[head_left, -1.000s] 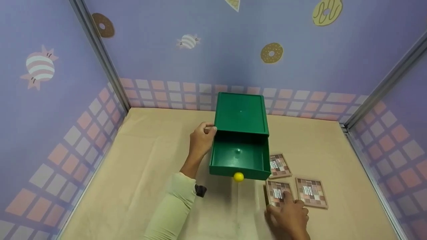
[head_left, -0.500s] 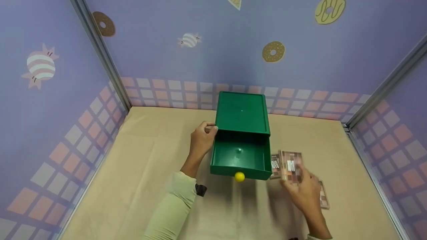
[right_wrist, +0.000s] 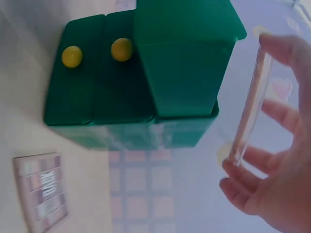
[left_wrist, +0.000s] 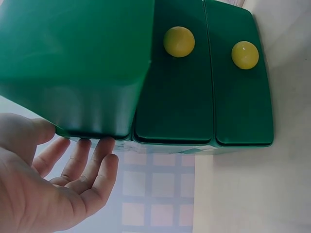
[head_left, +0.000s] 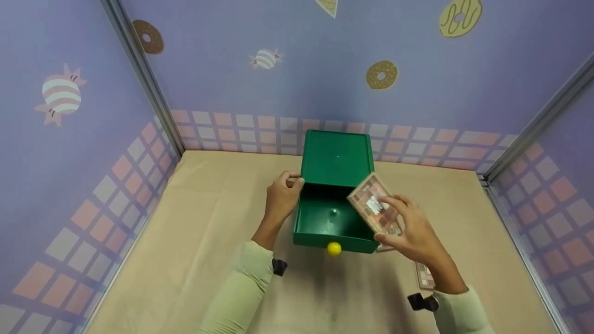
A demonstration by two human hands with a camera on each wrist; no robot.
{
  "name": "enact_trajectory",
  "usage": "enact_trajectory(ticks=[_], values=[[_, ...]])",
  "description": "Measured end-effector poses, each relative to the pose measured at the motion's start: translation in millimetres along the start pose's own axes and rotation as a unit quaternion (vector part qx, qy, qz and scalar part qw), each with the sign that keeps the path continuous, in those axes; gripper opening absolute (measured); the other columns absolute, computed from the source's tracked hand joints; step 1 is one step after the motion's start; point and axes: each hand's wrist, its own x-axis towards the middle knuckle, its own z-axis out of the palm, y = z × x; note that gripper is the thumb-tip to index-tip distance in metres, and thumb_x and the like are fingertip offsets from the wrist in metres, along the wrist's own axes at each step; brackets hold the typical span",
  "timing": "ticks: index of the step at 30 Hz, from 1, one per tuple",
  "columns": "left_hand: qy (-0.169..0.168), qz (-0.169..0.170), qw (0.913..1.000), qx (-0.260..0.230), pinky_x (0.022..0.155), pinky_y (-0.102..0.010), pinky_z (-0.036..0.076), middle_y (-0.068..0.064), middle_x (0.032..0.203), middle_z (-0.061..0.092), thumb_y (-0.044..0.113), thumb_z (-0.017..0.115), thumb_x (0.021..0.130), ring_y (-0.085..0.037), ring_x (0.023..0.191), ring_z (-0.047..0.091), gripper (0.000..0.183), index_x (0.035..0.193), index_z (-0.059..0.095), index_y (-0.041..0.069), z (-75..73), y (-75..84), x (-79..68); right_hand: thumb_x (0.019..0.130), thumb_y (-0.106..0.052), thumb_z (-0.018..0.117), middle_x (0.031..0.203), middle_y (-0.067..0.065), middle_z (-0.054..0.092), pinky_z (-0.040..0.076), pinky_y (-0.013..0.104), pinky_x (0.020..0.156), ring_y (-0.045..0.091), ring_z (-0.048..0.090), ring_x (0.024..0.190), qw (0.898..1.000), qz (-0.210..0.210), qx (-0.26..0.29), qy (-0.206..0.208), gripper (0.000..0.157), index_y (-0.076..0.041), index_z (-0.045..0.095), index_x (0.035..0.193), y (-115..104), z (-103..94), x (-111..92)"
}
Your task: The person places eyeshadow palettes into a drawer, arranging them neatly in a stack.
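Note:
A green drawer cabinet [head_left: 337, 155] stands near the back wall, its top drawer [head_left: 320, 225] pulled out, with bare bottom showing and a yellow knob [head_left: 334, 248]. My left hand [head_left: 282, 197] touches the cabinet's left side by the drawer opening, thumb at the front edge and fingers loosely bent in the left wrist view. Between thumb and fingers, my right hand [head_left: 410, 227] grips an eyeshadow palette [head_left: 364, 199] by its opposite edges. Tilted, the palette overlaps the drawer's right wall in the head view. The right wrist view shows it edge-on, beside the drawer.
Two lower drawers with yellow knobs [left_wrist: 179, 41] are shut. Another palette [head_left: 393, 228] lies right of the cabinet, mostly hidden by the held one. A further palette [head_left: 424, 277] lies under the right forearm. Patterned walls enclose the cloth-covered table [head_left: 222, 185].
My right hand has picked up the nearest palette from the table and carried it up and left to the drawer's right side. My left hand has stayed at the cabinet.

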Motion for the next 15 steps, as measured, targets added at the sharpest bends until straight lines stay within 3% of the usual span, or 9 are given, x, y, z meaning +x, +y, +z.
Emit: enact_trajectory(ticks=[7,15], values=[[-0.002,0.003,1.0,0.002,0.088,-0.046,0.057,-0.01,0.109,0.076,0.028,0.061,0.101,-0.024,0.103,0.072,0.027,0.122,0.07,0.014,-1.3,2.3,2.8,0.076,-0.031,0.087,0.157,0.016,0.04,0.042,0.071,0.103,0.045,0.042,0.136,0.993,-0.061,-0.043,-0.088,0.074,-0.028,0.057,0.144,-27.5,1.2,29.1],[-0.008,-0.008,0.9999,0.006,0.086,-0.046,0.057,-0.008,0.109,0.076,0.03,0.06,0.101,-0.024,0.101,0.071,0.028,0.123,0.07,0.016,-3.6,1.9,0.0,0.076,-0.036,0.084,0.154,0.014,0.045,0.044,0.065,0.105,0.039,0.045,0.136,0.972,-0.087,-0.083,-0.202,0.064,-0.029,0.063,0.136,-49.6,6.7,59.8]])
